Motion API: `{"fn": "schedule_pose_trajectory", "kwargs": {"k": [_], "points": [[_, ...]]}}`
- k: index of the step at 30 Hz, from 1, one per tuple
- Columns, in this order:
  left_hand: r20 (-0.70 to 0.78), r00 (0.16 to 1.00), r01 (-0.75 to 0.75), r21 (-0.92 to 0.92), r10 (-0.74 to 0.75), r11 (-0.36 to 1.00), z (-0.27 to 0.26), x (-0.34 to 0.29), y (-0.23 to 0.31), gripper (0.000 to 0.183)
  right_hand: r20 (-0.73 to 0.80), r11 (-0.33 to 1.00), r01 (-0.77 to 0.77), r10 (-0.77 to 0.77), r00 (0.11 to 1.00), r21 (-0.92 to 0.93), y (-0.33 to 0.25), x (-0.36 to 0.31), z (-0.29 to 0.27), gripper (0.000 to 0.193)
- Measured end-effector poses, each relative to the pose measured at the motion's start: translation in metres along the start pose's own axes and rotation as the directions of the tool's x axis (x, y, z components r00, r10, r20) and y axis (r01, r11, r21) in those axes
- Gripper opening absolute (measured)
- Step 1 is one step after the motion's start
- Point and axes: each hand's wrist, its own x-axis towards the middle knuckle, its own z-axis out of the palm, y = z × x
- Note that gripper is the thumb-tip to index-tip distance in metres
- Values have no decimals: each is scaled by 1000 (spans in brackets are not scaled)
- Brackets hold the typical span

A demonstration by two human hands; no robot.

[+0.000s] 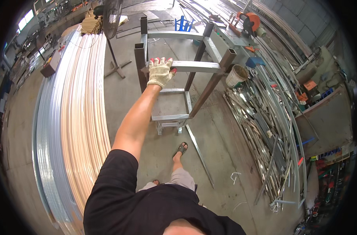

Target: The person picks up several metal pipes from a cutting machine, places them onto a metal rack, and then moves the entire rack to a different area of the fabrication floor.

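Note:
My left hand (160, 73), in a cream work glove with red fingertips, grips the near upper rail of a metal frame (197, 66) close to its left post. The fingers lie over the rail and the thumb is at its near side. The frame stands upright, with dark square-tube posts and silvery crossbars; its near posts have open tops. Lower crossbars (170, 117) show beneath my hand. My left arm stretches forward from a black sleeve. My right hand does not show.
Long bundled tubes (82, 105) lie along the left, beside a standing fan (112, 19). Metal offcuts (260, 145) are piled on the right near a white bucket (237, 76). An orange cut-off saw (248, 23) and blue stool (183, 24) stand farther back. A loose bar (200, 155) lies near my foot.

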Motion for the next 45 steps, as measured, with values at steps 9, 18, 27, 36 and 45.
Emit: {"fn": "schedule_pose_trajectory", "kwargs": {"k": [9, 18, 27, 36, 45], "points": [[92, 995, -21, -33, 24, 999, 88, 200, -35, 67, 10, 984, -113, 113, 994, 140, -304, 118, -75, 29], [183, 983, 10, 3, -11, 1000, 176, 382, -90, 68, -178, 870, 457, -428, 886, 185, -657, 182, -117, 32], [-24, 998, -54, 46, 55, 997, 253, 572, -149, 60, -157, 990, -102, 117, 981, 102, -673, 216, -45, 29], [-57, 992, -106, 101, 113, 989, 327, 758, -192, 60, -82, 970, -36, 57, 995, 241, -757, 222, 76, 28], [-30, 995, -86, 153, 92, 984, 402, 928, -255, 62, -151, 953, -46, 95, 984, 298, -953, 302, 89, 25]]}}
